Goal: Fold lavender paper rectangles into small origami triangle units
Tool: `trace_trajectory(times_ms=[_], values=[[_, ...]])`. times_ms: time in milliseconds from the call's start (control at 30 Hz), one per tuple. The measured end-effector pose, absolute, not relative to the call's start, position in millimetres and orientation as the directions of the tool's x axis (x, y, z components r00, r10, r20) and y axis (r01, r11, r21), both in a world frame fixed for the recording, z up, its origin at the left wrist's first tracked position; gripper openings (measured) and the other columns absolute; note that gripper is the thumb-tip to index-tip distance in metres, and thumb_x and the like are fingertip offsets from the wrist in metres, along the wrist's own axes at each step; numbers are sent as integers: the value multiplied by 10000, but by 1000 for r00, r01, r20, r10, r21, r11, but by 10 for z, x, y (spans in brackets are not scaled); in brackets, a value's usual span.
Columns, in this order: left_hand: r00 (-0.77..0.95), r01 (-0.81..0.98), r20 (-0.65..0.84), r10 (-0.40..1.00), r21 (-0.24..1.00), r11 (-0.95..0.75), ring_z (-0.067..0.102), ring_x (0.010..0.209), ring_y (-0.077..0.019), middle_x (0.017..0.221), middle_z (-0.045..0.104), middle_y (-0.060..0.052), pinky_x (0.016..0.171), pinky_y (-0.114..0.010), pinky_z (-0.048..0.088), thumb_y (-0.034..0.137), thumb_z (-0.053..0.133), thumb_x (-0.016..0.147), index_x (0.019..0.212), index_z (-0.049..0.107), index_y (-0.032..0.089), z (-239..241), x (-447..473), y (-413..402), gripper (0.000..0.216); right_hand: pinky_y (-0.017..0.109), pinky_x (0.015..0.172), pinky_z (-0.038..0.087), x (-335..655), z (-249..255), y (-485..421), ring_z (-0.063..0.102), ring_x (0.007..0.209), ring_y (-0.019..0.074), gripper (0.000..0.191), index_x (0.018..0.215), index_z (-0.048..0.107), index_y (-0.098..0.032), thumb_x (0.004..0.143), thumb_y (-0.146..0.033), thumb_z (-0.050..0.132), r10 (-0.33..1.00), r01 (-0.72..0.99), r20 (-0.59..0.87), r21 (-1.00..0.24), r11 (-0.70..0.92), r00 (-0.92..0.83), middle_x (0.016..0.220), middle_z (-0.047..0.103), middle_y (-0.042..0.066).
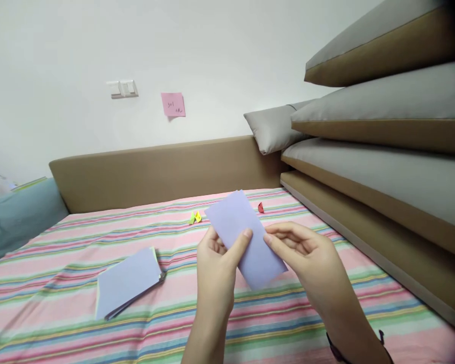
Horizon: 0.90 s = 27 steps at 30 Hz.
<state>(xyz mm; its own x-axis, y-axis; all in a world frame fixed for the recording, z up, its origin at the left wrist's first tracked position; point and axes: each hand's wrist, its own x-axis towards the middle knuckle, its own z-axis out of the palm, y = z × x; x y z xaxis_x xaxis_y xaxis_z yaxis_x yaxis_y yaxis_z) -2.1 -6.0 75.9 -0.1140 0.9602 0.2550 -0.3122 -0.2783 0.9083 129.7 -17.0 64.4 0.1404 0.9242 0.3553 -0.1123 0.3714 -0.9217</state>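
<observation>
Lavender rectangular paper sheet [246, 237], slanting eleven to five o'clock, is pinched by left hand [216, 263] and right hand [307, 258], apparently mid-fold; further creasing calls for squared edges.

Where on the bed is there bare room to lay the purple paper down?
Free: striped sheet between paper stack and blue pillow, and right of the right hand toward the cushions. Crowded: around the folded pieces near the headboard.

Striped bed [288, 323] — paper stack [129, 280], folded bits [195, 217].
</observation>
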Motion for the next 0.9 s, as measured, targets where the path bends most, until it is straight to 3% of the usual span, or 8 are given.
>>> trace_trajectory(times_ms=[200,433,600,767,900], values=[[-102,-219,172,980,957,-191,658,691,-169,752,725,-48,581,-216,496,256,797,611,816,672,129,699,-38,-29,272,225,649,566,1264,555,-156,679,743,174,197,810,683,-190,720,-361,721,960,-84,252,-961,263,122,786,710,44],[-151,-367,104,983,918,-153,624,618,-136,776,723,-46,563,-215,481,303,767,652,853,661,142,716,36,-61,278,208,669,553,1284,527,-209,680,764,161,140,809,684,-205,742,-325,709,980,-76,190,-978,194,57,812,719,30],[-167,-321,98,981,935,-148,607,579,-129,754,720,-45,575,-233,492,285,787,629,807,663,142,717,40,-95,260,211,645,552,1289,565,-257,670,772,161,143,850,675,-223,766,-338,685,984,-48,176,-983,177,24,819,705,22],[-115,-256,117,987,956,-143,603,585,-127,716,708,-33,559,-218,485,267,788,624,779,679,143,739,52,-144,226,201,660,556,1315,593,-298,660,863,172,187,893,664,-237,757,-362,699,956,18,252,-967,253,150,879,690,20],[-53,-201,123,991,971,-131,589,573,-123,681,694,-33,544,-212,477,282,781,630,785,701,138,736,87,-181,227,138,663,535,1356,622,-329,644,821,117,97,838,675,-249,783,-329,680,900,109,371,-928,355,226,879,682,-8]])
